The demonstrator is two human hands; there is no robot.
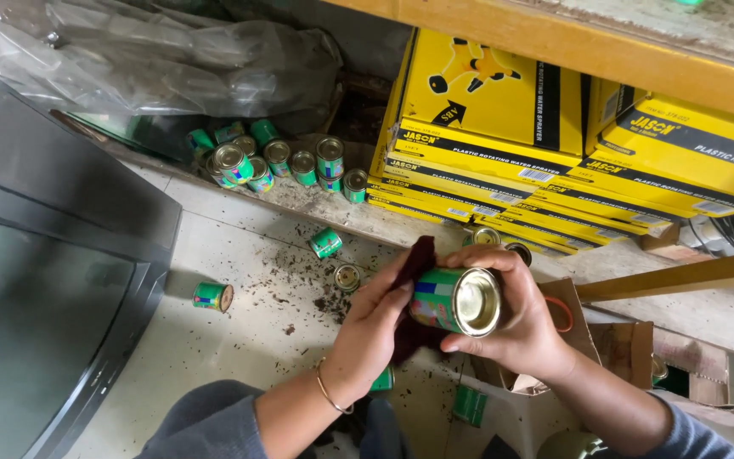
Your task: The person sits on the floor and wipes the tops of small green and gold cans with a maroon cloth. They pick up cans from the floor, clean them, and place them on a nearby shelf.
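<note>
Right hand: the right hand [516, 319] is wrapped around a green tin [454, 299], held on its side above the floor [239, 340].
Left hand: the left hand [375, 327] presses a dark red cloth [414, 259] against the tin.
Nearby: more green tins [278, 159] by the yellow boxes [486, 127]; one loose tin [212, 296] beside an old television [53, 255].

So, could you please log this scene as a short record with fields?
right hand: right hand holds a small green tin on its side
left hand: left hand presses a dark cloth to the tin
floor: loose green tins, dark crumbs
under shelf: cluster of tins, stacked yellow boxes
left edge: dark television
</note>
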